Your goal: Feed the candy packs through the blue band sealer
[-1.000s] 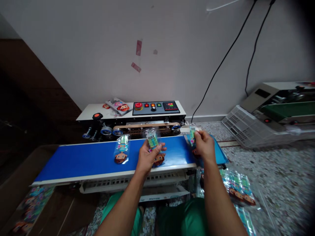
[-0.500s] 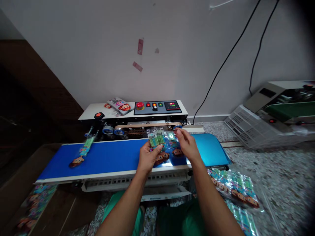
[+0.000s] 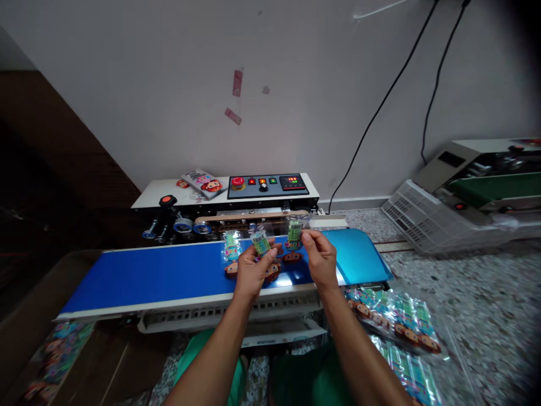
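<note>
My left hand (image 3: 252, 270) is closed on a clear plastic packet (image 3: 261, 241) with a green barcode label and a cartoon head at its lower end. Between the thumb and fingers of my right hand (image 3: 321, 258) is a similar packet (image 3: 294, 232), held upright over the right part of the blue belt. A third packet (image 3: 232, 248) lies on the belt just left of my left hand, its upper end at the sealing band. These belong to a band sealing machine with a blue conveyor belt (image 3: 160, 279). Whether my left hand holds more than one packet is unclear.
The control panel (image 3: 268, 186) has a red button and lit digits. A printed packet (image 3: 205, 183) rests on the machine top. More packets lie in bags (image 3: 397, 318) at lower right and in a box (image 3: 63, 349) at lower left. A white crate (image 3: 409, 217) stands beside another machine (image 3: 477, 169).
The packet at the belt's left end has gone from view. One packet is now on the belt left of my left hand. My right hand has taken hold of another and raised it.
</note>
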### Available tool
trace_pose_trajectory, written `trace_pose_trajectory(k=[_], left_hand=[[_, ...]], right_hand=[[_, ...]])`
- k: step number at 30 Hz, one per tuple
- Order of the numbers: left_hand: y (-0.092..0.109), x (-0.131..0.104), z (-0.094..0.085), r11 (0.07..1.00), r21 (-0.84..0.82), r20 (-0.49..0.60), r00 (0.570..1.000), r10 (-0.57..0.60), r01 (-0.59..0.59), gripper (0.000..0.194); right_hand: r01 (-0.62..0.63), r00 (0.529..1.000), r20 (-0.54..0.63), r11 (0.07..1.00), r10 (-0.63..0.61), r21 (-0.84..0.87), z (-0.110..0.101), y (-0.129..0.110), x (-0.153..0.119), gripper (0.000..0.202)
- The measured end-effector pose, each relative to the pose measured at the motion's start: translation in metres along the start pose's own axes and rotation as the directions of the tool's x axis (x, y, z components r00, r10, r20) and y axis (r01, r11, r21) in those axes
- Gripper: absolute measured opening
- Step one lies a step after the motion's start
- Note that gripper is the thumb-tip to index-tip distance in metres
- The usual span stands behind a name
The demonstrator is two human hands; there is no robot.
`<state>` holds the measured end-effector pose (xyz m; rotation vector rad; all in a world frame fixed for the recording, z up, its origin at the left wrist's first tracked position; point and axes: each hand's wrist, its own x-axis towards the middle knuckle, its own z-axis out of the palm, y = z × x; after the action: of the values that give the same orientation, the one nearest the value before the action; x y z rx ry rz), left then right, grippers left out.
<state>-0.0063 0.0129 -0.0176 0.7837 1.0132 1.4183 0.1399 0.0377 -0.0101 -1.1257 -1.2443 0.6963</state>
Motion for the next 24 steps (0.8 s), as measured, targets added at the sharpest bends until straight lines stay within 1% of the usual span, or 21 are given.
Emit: trace_pose_trajectory(k=[2, 4, 6, 8, 10, 12, 13, 15, 17, 19, 20, 21, 22, 23, 24], left_hand=[[0.000, 0.000, -0.001, 1.000, -0.005, 0.013, 1.000, -0.019, 0.019, 0.044], [0.001, 0.000, -0.001, 1.000, -0.009, 0.024, 1.000, -0.019, 0.020, 0.042], [0.003, 0.000, -0.002, 1.000, -0.011, 0.030, 0.999, -0.010, 0.010, 0.041], [0.005, -0.001, -0.002, 1.000, -0.025, 0.038, 0.999, -0.002, 0.003, 0.044], [0.007, -0.001, -0.001, 0.999, -0.052, 0.039, 0.999, 0.001, 0.001, 0.047], [0.008, -0.002, 0.001, 0.997, -0.079, 0.038, 0.999, -0.001, 0.004, 0.047], [0.008, -0.002, 0.002, 0.996, -0.085, 0.039, 0.999, -0.003, 0.007, 0.046], [0.008, -0.003, 0.002, 0.996, -0.085, 0.045, 0.999, -0.010, 0.014, 0.045], [0.006, -0.003, 0.002, 0.997, -0.073, 0.060, 0.998, -0.016, 0.020, 0.042], [0.005, -0.003, 0.002, 0.998, -0.057, 0.075, 0.997, -0.018, 0.023, 0.039], [0.004, -0.003, 0.002, 0.999, -0.048, 0.078, 0.997, -0.017, 0.021, 0.038], [0.004, -0.002, 0.001, 0.999, -0.039, 0.077, 0.997, -0.013, 0.016, 0.037], [0.003, -0.002, 0.001, 1.000, -0.026, 0.072, 0.997, -0.005, 0.007, 0.037], [0.003, -0.001, 0.001, 1.000, -0.011, 0.064, 0.998, 0.009, -0.008, 0.036], [0.003, -0.001, 0.002, 1.000, 0.004, 0.056, 0.998, 0.030, -0.031, 0.035]], right_hand=[[-0.032, 0.999, -0.015, 0.999, 0.032, -0.027, -0.005, -0.001, 0.003, 0.027], [-0.102, 0.994, -0.032, 0.994, 0.101, -0.044, -0.016, 0.002, 0.008, 0.030], [-0.206, 0.978, -0.041, 0.976, 0.204, -0.070, -0.033, 0.009, 0.013, 0.034], [-0.267, 0.963, -0.071, 0.949, 0.259, -0.166, -0.051, 0.021, 0.020, 0.037], [-0.242, 0.969, -0.129, 0.904, 0.210, -0.353, -0.067, 0.035, 0.026, 0.038], [-0.207, 0.977, -0.158, 0.810, 0.143, -0.549, -0.075, 0.048, 0.032, 0.036], [-0.207, 0.977, -0.164, 0.757, 0.133, -0.620, -0.076, 0.053, 0.034, 0.035], [-0.234, 0.972, -0.173, 0.665, 0.157, -0.710, -0.072, 0.057, 0.039, 0.035], [-0.242, 0.968, -0.151, 0.595, 0.199, -0.766, -0.062, 0.055, 0.042, 0.034], [-0.197, 0.972, -0.084, 0.559, 0.220, -0.806, -0.049, 0.049, 0.043, 0.034], [-0.158, 0.979, -0.052, 0.562, 0.199, -0.812, -0.043, 0.044, 0.042, 0.035], [-0.111, 0.988, -0.023, 0.590, 0.155, -0.800, -0.036, 0.039, 0.040, 0.036], [-0.061, 0.995, 0.004, 0.647, 0.099, -0.760, -0.029, 0.033, 0.036, 0.037], [-0.012, 0.998, 0.036, 0.728, 0.051, -0.685, -0.023, 0.026, 0.030, 0.038], [0.035, 0.996, 0.089, 0.819, 0.019, -0.573, -0.016, 0.019, 0.023, 0.039]])
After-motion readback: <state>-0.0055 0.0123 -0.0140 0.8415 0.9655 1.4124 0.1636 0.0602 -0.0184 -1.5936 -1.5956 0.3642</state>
